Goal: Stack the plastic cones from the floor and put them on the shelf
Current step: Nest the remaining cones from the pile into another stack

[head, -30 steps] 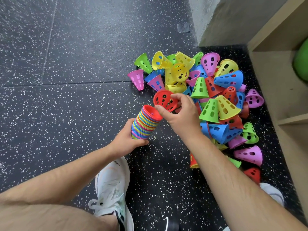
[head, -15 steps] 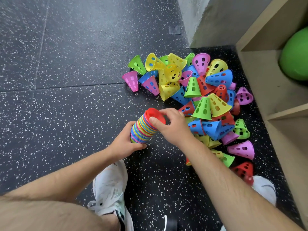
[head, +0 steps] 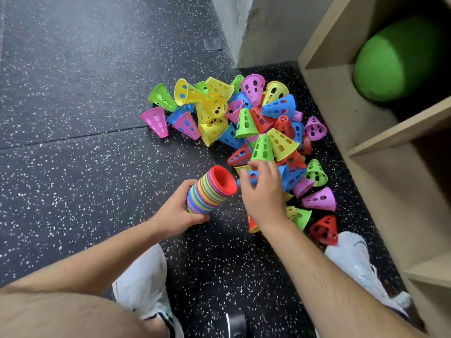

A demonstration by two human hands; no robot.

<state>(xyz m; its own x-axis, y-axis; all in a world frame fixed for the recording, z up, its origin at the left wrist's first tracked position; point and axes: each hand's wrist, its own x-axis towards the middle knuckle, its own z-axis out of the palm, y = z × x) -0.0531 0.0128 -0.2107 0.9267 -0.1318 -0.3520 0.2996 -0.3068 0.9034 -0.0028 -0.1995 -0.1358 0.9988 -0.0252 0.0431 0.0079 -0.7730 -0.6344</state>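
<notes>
Shelf point(head: 380, 172) at right: no cones in it that we can see, only a green ball point(head: 390, 62). Big pile of loose cones point(head: 244, 121) lies on the floor beside it, so we judge stacking less than half done and shelving not begun. Stack point(head: 210, 191) tilted, near-left of the pile, red cone topmost. Our left hand point(head: 175, 213) is wrapped round its lower end. Right hand point(head: 261, 193) empty, fingers spread over the pile's near edge. No readable writing.

Speckled black floor point(head: 73, 179) carries loose cone pile point(head: 246, 128), white shoes point(head: 141, 284)
</notes>
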